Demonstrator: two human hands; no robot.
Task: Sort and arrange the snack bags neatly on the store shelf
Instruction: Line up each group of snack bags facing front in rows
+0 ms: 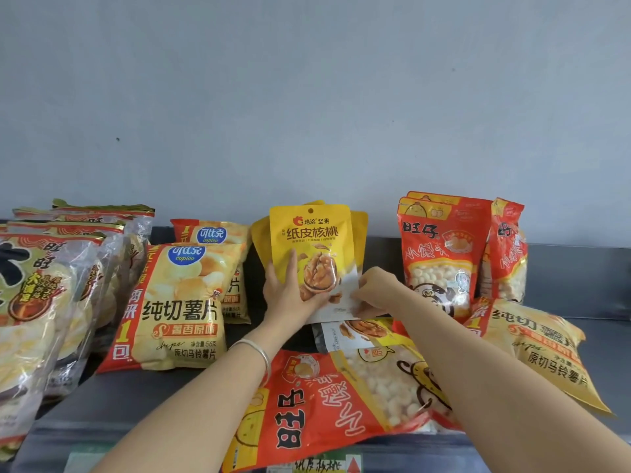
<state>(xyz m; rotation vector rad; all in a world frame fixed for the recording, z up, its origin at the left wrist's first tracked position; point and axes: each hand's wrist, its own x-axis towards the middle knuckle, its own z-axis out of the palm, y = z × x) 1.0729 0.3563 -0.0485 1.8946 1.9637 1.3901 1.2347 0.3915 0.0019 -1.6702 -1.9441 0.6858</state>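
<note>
A yellow walnut bag (pixel 312 244) stands upright at the middle of the shelf, with more yellow bags behind it. My left hand (pixel 286 291) holds its lower left side, fingers spread across the front. My right hand (pixel 375 291) pinches its lower right corner. Another walnut bag (pixel 355 332) lies flat just below. A red bun-snack bag (pixel 327 401) lies upside down at the front under my arms. Two red bun-snack bags (pixel 440 254) stand at the right. Yellow potato-chip bags (pixel 177 302) stand left of centre.
Several clear rice-cracker bags (pixel 44 302) stand stacked at the far left. One potato-chip bag (pixel 536 343) lies flat at the right. The dark shelf (pixel 580 278) runs along a grey wall, with bare surface at the far right and price tags (pixel 317 466) on its front edge.
</note>
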